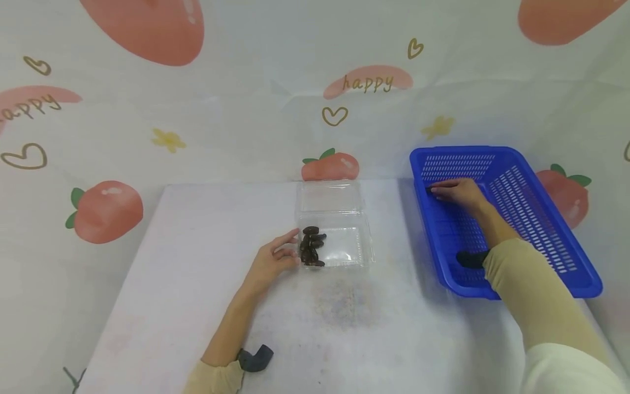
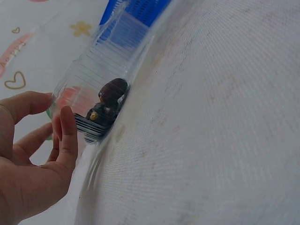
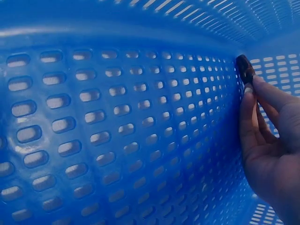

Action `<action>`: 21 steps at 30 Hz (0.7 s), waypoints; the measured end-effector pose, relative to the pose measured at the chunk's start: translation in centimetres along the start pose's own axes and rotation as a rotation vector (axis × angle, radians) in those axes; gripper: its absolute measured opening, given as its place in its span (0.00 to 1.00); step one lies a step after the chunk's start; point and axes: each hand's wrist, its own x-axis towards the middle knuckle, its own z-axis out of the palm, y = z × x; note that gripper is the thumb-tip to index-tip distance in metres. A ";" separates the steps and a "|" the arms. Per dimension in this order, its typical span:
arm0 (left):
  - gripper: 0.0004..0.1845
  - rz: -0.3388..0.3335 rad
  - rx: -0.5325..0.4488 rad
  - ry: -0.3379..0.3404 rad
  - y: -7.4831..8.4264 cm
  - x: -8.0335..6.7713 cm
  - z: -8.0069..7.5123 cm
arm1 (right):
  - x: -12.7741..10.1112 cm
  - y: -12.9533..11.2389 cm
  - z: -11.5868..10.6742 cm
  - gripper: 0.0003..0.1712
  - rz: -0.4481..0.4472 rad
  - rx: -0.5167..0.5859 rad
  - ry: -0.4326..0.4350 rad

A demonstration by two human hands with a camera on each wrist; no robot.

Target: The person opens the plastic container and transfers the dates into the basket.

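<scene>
While the right hand (image 1: 461, 192) pinches one dark oval fruit (image 3: 244, 68) inside the blue basket (image 1: 470, 289), its long axis pointing out beyond the fingertips, the left hand (image 1: 269, 261), with fingers apart, touches the clear box (image 1: 342, 249) lying left of the basket.

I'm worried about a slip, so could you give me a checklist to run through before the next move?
1. Dark piece pinched by the right hand: ok.
2. Pinch firm enough: cannot tell from stills.
3. Right hand out of the blue basket: not ok, it is inside.
4. Lid open: ok, folded back.
5. Room in the clear container: ok, the brown pieces lie in its left part.
6. Left hand at the container: ok, touching its left side.
</scene>
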 end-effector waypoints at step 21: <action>0.38 0.016 0.005 -0.003 -0.1 -0.1 0.0 | -1.8 -4.3 0.0 0.23 -0.076 0.295 0.034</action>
